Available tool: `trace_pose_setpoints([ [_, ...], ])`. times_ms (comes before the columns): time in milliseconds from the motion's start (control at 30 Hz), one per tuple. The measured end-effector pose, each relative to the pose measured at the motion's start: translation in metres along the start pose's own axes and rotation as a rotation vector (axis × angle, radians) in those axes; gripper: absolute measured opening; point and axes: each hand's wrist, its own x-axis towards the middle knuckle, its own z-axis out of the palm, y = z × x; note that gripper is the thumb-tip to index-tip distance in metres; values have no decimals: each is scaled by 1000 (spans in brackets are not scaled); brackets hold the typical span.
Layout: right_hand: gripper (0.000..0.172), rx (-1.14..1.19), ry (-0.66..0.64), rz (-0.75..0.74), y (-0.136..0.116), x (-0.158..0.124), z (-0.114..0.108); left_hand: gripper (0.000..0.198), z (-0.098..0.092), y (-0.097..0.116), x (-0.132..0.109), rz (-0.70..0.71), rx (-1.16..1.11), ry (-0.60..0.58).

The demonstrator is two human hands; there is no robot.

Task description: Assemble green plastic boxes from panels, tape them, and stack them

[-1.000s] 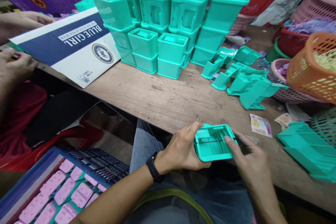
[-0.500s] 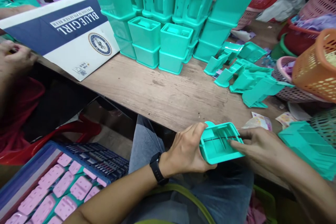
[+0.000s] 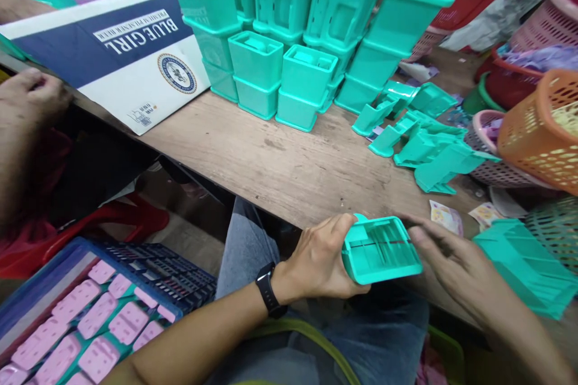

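Observation:
My left hand (image 3: 318,258), with a dark watch on its wrist, is closed around a teal plastic box (image 3: 383,267). The box is tilted so its open side faces up toward me. Inside, thin ribs and a narrow dark strip (image 3: 361,243) show. My right hand (image 3: 447,252) is at the box's right edge, its thumb apart from the fingers and nothing visible in it; whether it touches the box I cannot tell. Close to the right forearm lies a larger teal ribbed part (image 3: 526,267).
Stacked teal boxes (image 3: 289,6) stand on the wooden table (image 3: 271,156), beside a cardboard sheet (image 3: 121,54). Loose teal parts (image 3: 419,138) and baskets (image 3: 542,138) are at right. At lower left a blue crate (image 3: 112,261) holds pink-faced pieces. Another person's hand (image 3: 31,96) is at left.
My right hand has drawn back to the right, its thumb leaving the inside of the box. The left hand keeps its hold. The view has shifted slightly.

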Motion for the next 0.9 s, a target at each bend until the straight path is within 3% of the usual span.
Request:
trace_pose_setpoints([
  [133,82,361,-54,187,3,-4,29,74,-1,0,1,-1,17,6],
  [267,67,511,84,236,-5,-5,57,72,-2,0,1,-18,21,3],
  [600,60,156,315,27,22,-13,54,67,-2,3,2,-25,-2,17],
  [700,61,196,276,36,10,-9,58,74,-2,3,2,-25,-10,14],
  [800,53,261,128,96,-6,-6,54,77,-2,2,2,-17,8,16],
  [900,43,128,2,104,-13,-7,40,74,-1,1,2,-22,59,23],
])
